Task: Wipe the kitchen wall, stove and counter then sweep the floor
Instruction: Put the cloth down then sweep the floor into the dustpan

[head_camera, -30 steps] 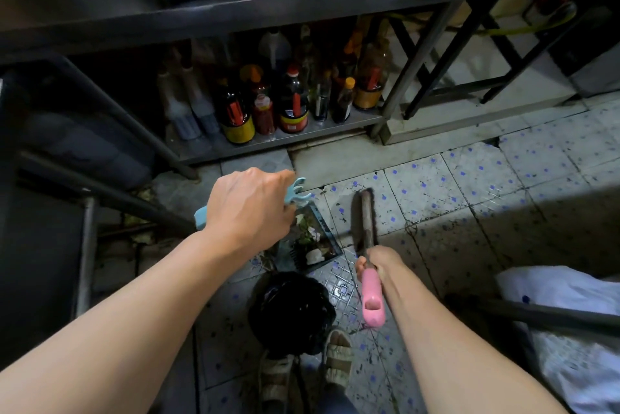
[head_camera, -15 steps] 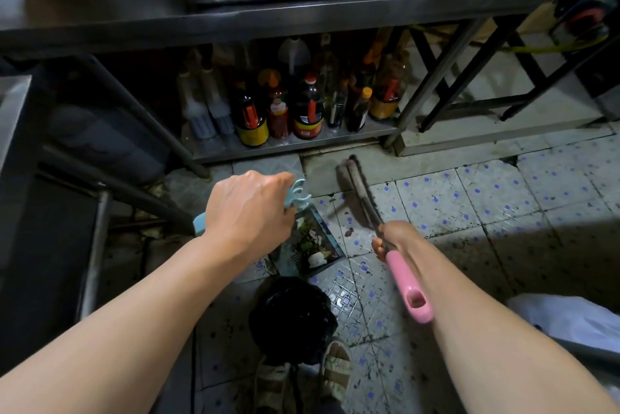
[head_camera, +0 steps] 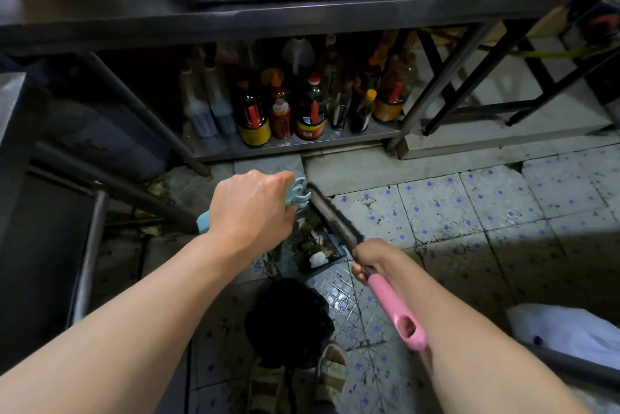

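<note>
My left hand (head_camera: 250, 209) grips the light blue handle (head_camera: 203, 222) of a dustpan (head_camera: 313, 246), which rests on the tiled floor (head_camera: 469, 209) and holds leaf scraps and white bits. My right hand (head_camera: 370, 257) is closed around a hand broom with a pink handle (head_camera: 397, 311). Its dark bristle head (head_camera: 330, 214) lies slanted across the dustpan's right side, and its far tip touches the blue clip at the top of the dustpan handle.
A steel counter (head_camera: 302, 16) with a sink spans the top. Several sauce bottles (head_camera: 310, 112) stand on its low shelf. A black bag (head_camera: 288, 323) sits near my sandalled feet (head_camera: 332, 370). A white plastic bag (head_camera: 570, 329) lies at the right. Metal legs stand at left and right.
My right hand has swung the broom head leftward from the open tiles onto the dustpan's edge. My left hand has held the dustpan in place.
</note>
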The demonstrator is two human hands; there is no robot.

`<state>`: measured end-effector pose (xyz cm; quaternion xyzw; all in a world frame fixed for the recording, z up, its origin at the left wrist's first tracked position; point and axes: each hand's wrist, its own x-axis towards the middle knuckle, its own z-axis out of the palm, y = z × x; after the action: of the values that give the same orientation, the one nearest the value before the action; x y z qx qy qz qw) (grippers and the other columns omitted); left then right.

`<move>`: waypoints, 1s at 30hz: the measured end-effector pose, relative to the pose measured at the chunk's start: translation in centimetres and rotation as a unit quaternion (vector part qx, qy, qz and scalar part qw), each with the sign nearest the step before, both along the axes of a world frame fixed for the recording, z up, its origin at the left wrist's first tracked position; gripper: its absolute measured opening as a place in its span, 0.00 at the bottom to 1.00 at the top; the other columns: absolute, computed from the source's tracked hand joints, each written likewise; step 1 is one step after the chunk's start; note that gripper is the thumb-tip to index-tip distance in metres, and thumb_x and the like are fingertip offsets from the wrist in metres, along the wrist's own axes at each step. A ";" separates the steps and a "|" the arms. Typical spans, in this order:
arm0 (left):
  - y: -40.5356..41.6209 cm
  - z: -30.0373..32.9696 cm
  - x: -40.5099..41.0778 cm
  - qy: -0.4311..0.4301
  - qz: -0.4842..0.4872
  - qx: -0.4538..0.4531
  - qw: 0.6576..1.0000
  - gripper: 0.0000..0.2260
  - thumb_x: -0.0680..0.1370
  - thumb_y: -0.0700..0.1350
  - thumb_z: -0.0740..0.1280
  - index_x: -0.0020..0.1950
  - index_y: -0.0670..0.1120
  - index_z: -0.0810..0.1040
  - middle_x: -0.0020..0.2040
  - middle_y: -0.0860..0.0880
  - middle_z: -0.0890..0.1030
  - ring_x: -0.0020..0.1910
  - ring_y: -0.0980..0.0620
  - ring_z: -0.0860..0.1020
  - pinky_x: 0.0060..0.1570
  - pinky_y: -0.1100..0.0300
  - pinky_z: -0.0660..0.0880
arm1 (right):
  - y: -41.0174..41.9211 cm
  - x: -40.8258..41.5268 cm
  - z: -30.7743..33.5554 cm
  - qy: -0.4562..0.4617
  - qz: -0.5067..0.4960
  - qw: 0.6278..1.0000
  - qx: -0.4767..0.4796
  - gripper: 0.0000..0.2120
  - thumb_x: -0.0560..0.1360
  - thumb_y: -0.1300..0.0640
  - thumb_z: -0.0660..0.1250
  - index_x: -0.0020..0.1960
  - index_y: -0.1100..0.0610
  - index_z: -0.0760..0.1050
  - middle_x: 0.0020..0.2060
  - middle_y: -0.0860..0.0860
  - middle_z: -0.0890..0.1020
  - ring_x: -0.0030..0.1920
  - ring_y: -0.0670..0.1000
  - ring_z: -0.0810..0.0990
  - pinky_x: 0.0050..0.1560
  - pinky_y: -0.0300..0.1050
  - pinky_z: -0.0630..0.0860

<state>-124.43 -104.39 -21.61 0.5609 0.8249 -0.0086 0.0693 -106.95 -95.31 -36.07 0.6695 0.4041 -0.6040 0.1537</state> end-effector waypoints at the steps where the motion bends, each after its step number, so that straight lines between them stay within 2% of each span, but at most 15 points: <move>1: -0.1 0.0 0.1 -0.003 -0.001 0.000 1.000 0.09 0.75 0.53 0.64 0.51 0.50 0.72 0.41 0.49 0.79 0.44 0.43 0.78 0.36 0.58 0.64 | -0.2 0.1 0.3 0.010 -0.012 1.000 -0.016 0.12 0.81 0.67 0.48 0.61 0.64 0.65 0.29 0.55 0.70 0.13 0.45 0.66 0.15 0.33 0.64; 5: -0.6 0.0 0.2 -0.013 -0.007 0.003 1.000 0.09 0.75 0.52 0.64 0.53 0.51 0.73 0.42 0.48 0.79 0.44 0.43 0.78 0.36 0.58 0.65 | -0.5 0.8 1.9 0.024 -0.015 0.996 -0.080 0.06 0.82 0.62 0.50 0.52 0.62 0.65 0.26 0.52 0.67 0.14 0.45 0.65 0.15 0.33 0.64; 7: -1.0 0.0 0.1 -0.019 -0.007 0.008 1.000 0.09 0.75 0.52 0.64 0.53 0.50 0.74 0.41 0.48 0.78 0.44 0.43 0.78 0.36 0.58 0.65 | -0.6 1.4 2.6 0.025 -0.013 0.994 -0.104 0.07 0.82 0.60 0.50 0.48 0.61 0.64 0.23 0.51 0.68 0.14 0.45 0.65 0.15 0.32 0.64; 10: -1.7 0.0 -0.1 -0.023 -0.015 0.010 1.000 0.09 0.75 0.52 0.64 0.52 0.50 0.73 0.41 0.47 0.79 0.44 0.42 0.78 0.36 0.57 0.66 | -0.9 2.3 3.5 0.027 -0.017 0.993 -0.113 0.07 0.82 0.60 0.49 0.49 0.61 0.63 0.20 0.51 0.68 0.14 0.45 0.66 0.14 0.33 0.64; 14: -2.8 0.3 -0.7 -0.028 -0.021 0.015 0.999 0.09 0.75 0.51 0.64 0.52 0.50 0.73 0.39 0.49 0.78 0.42 0.43 0.77 0.35 0.57 0.64 | -1.4 3.8 3.5 0.024 -0.029 0.996 -0.080 0.08 0.81 0.61 0.50 0.52 0.63 0.66 0.21 0.50 0.70 0.16 0.44 0.66 0.15 0.34 0.65; 21: -3.3 1.2 -1.2 -0.009 -0.035 0.006 0.999 0.08 0.74 0.52 0.64 0.50 0.50 0.74 0.41 0.49 0.79 0.42 0.43 0.77 0.35 0.58 0.63 | 0.2 4.7 1.6 0.000 -0.053 0.998 -0.035 0.07 0.81 0.62 0.53 0.48 0.63 0.67 0.21 0.52 0.72 0.16 0.46 0.68 0.16 0.35 0.66; 26: -2.1 0.7 -1.2 -0.015 -0.044 -0.009 0.999 0.07 0.74 0.52 0.64 0.47 0.50 0.73 0.38 0.50 0.77 0.40 0.44 0.75 0.35 0.58 0.65 | 1.8 5.0 -1.4 -0.045 -0.055 0.997 0.007 0.07 0.80 0.62 0.53 0.44 0.60 0.66 0.17 0.53 0.72 0.14 0.47 0.68 0.16 0.34 0.66; 28: -1.3 0.6 -0.9 -0.021 -0.044 -0.009 0.999 0.06 0.73 0.51 0.65 0.43 0.50 0.71 0.34 0.51 0.73 0.37 0.45 0.71 0.35 0.58 0.64 | 1.6 5.1 -2.1 -0.054 -0.067 0.996 0.010 0.07 0.80 0.64 0.51 0.45 0.60 0.66 0.19 0.54 0.72 0.13 0.48 0.68 0.17 0.33 0.66; 30: -0.6 0.4 -0.6 -0.022 -0.045 -0.007 0.999 0.06 0.72 0.50 0.65 0.41 0.50 0.69 0.33 0.52 0.70 0.36 0.46 0.68 0.35 0.58 0.63 | 0.6 4.9 -2.1 -0.047 -0.084 0.995 0.005 0.06 0.81 0.64 0.51 0.51 0.62 0.66 0.26 0.55 0.73 0.14 0.47 0.68 0.16 0.33 0.65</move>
<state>-125.06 -105.01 -21.21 0.5970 0.7970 -0.0055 0.0912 -102.01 -94.69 -38.19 0.7292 0.3416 -0.5811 0.1179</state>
